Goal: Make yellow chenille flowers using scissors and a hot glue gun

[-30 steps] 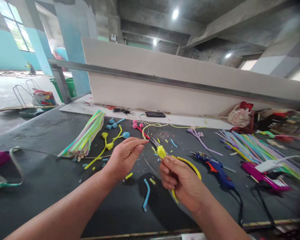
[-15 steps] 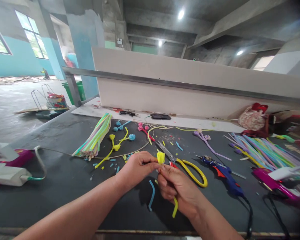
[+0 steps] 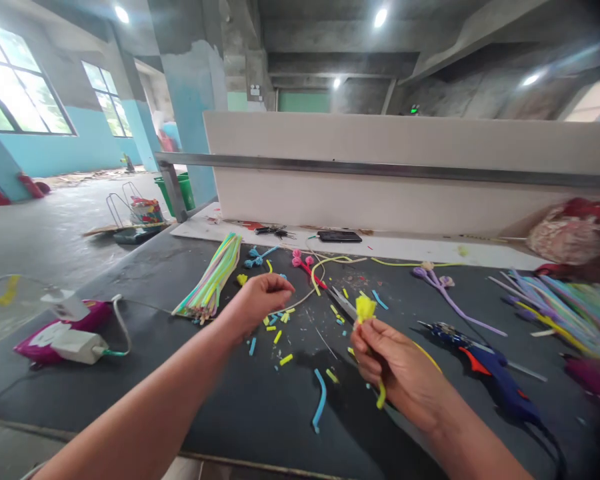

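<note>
My right hand (image 3: 397, 367) is closed on a yellow flower (image 3: 365, 309); its yellow stem pokes out below my fingers. Raised away from it, my left hand (image 3: 257, 300) has its fingers curled together over the yellow flower piece on the table; a fine thread hangs near it, and whether the fingertips hold anything is too small to tell. Scissors (image 3: 344, 303) lie behind my right hand, their handles largely covered by it. A blue strip (image 3: 320, 400) and short yellow cuttings (image 3: 286, 359) lie between my arms.
A bundle of pastel sticks (image 3: 213, 277) lies at left, beside magenta-and-white plug blocks (image 3: 75, 337). To the right are a blue glue gun (image 3: 500, 377), a purple flower stem (image 3: 460, 307) and more coloured sticks (image 3: 570, 307). A phone (image 3: 339, 237) rests on the back ledge.
My hands have moved apart, the left away from the yellow flower and the right rightward with it. The camera view has turned slightly left.
</note>
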A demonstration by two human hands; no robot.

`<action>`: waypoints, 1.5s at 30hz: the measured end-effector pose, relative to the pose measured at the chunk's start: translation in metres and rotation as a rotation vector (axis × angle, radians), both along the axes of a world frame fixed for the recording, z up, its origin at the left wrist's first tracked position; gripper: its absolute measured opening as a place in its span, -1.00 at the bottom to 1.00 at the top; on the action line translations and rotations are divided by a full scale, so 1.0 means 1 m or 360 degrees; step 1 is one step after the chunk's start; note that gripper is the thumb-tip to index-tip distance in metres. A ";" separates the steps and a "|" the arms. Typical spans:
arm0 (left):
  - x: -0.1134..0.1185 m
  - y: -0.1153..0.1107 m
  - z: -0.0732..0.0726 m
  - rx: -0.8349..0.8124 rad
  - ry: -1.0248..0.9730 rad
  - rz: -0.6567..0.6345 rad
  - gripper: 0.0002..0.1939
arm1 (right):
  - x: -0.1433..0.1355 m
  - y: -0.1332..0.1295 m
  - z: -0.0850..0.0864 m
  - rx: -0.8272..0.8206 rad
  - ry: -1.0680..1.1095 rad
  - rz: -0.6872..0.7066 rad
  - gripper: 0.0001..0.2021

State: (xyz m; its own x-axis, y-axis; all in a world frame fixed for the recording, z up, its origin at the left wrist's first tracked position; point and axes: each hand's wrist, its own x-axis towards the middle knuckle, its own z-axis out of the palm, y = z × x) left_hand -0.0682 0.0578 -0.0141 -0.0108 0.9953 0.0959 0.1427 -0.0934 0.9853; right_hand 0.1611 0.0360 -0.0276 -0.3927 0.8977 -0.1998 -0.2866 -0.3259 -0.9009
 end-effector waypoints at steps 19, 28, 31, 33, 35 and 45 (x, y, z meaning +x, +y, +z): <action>-0.016 0.010 -0.011 0.0290 0.1574 -0.0959 -0.69 | -0.004 0.000 -0.008 -0.0244 -0.0061 0.0121 -0.69; -0.016 0.009 -0.015 0.0361 0.1625 -0.0820 -0.90 | -0.006 -0.001 -0.011 -0.0335 -0.0028 0.0125 -0.70; -0.011 0.004 -0.008 0.0278 0.1118 -0.0667 -0.92 | -0.009 -0.002 -0.011 -0.0342 -0.0046 0.0110 -0.74; -0.007 0.002 -0.006 0.0107 0.0646 -0.0638 -0.92 | -0.010 -0.003 -0.011 -0.0360 -0.0032 0.0096 -0.77; -0.002 0.000 -0.005 -0.0044 0.0258 -0.0659 -0.86 | -0.012 -0.005 -0.011 -0.0387 0.0018 0.0085 -0.78; 0.009 -0.009 -0.004 -0.0227 -0.0447 -0.0558 -0.78 | -0.016 -0.006 -0.014 -0.0396 0.0245 0.0170 -0.78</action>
State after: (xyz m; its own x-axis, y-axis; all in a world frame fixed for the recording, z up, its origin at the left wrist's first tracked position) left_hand -0.0592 0.0488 -0.0184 0.3224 0.9466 -0.0003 -0.1473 0.0505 0.9878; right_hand 0.1448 0.0295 -0.0415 -0.5249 0.7807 -0.3390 -0.3656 -0.5665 -0.7385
